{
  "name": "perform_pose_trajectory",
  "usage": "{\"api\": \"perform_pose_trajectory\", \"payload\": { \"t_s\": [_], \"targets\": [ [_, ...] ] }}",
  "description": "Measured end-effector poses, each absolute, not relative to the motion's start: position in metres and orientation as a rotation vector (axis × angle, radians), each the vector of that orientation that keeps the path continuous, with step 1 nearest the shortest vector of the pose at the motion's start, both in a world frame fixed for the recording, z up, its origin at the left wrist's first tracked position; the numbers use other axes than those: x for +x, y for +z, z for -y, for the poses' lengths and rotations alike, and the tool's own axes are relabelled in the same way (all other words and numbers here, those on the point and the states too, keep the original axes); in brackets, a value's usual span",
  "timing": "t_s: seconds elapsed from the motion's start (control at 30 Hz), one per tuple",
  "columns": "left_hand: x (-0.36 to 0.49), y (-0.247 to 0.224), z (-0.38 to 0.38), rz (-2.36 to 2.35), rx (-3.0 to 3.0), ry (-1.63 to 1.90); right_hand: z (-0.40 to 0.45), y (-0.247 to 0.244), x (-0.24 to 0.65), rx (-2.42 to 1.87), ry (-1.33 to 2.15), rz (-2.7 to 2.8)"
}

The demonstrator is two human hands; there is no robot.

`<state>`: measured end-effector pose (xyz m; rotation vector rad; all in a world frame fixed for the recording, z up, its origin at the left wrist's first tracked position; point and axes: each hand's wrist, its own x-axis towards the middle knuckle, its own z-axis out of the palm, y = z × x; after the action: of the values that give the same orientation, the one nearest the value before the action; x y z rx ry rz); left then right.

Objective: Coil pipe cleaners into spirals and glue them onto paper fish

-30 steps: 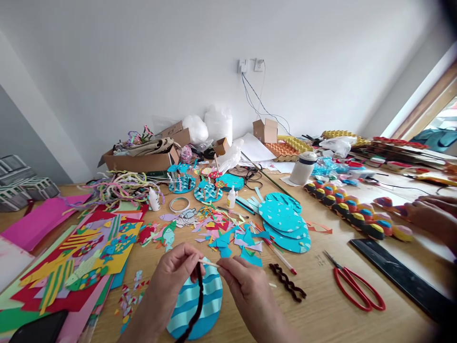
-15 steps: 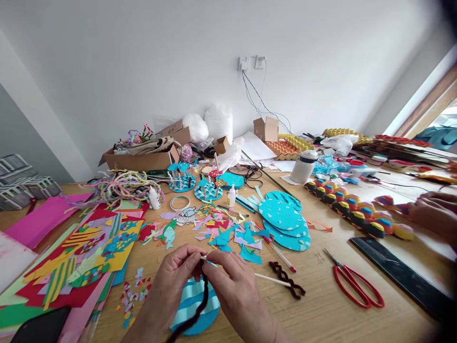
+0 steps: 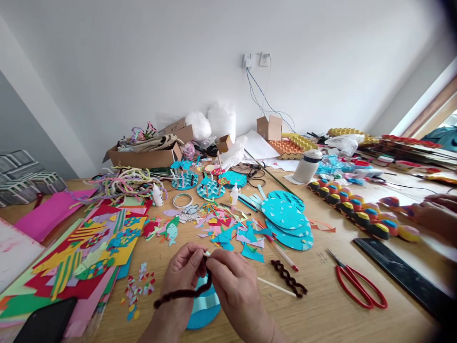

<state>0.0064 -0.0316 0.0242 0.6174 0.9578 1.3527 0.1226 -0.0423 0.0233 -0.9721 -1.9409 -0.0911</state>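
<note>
Both of my hands are together over a blue disc (image 3: 203, 317) with pale wavy strips. My left hand (image 3: 180, 274) pinches the tip of a thin white stick (image 3: 276, 287), with a fuzzy brown pipe cleaner (image 3: 178, 296) at the same spot. The pipe cleaner's loose end curves down and left across my left wrist. My right hand (image 3: 233, 281) closes its fingers on the stick close to that tip. Beyond this hand the stick emerges to the right, near coiled brown pipe cleaners (image 3: 288, 277) on the table. Fingers hide the exact contact point.
Red-handled scissors (image 3: 359, 286) and a black ruler-like strip (image 3: 396, 274) lie on the right. Another person's hand (image 3: 433, 214) is by painted egg-carton pieces (image 3: 352, 207). Blue discs (image 3: 285, 214), paper scraps (image 3: 228, 231), glue bottles (image 3: 233, 195) and a phone (image 3: 48, 321) surround the work.
The pipe cleaner's loose end has swung from hanging downward to lying out leftward over my left wrist. The stick slopes more steeply. The whole view has shifted slightly.
</note>
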Motion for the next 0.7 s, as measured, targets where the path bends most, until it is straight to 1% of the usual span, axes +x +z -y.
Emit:
{"api": "perform_pose_trajectory", "payload": {
  "t_s": [0.27,0.43,0.5,0.57,0.7],
  "targets": [
    [0.011,0.028,0.034,-0.885,0.441,1.337,0.042,0.014,0.122,-1.035,-0.076,1.959],
    [0.011,0.022,0.035,-0.903,0.539,1.282,0.043,0.012,0.122,-1.037,-0.072,1.938],
    [0.011,0.018,0.035,-0.965,0.661,1.274,0.044,0.013,0.121,-1.035,0.018,1.921],
    [0.009,0.014,0.034,-1.023,0.831,1.282,0.045,0.016,0.121,-1.025,0.179,1.872],
    [0.001,0.004,0.036,-1.031,1.133,1.230,0.045,0.020,0.123,-1.054,0.663,1.639]
  ]
}}
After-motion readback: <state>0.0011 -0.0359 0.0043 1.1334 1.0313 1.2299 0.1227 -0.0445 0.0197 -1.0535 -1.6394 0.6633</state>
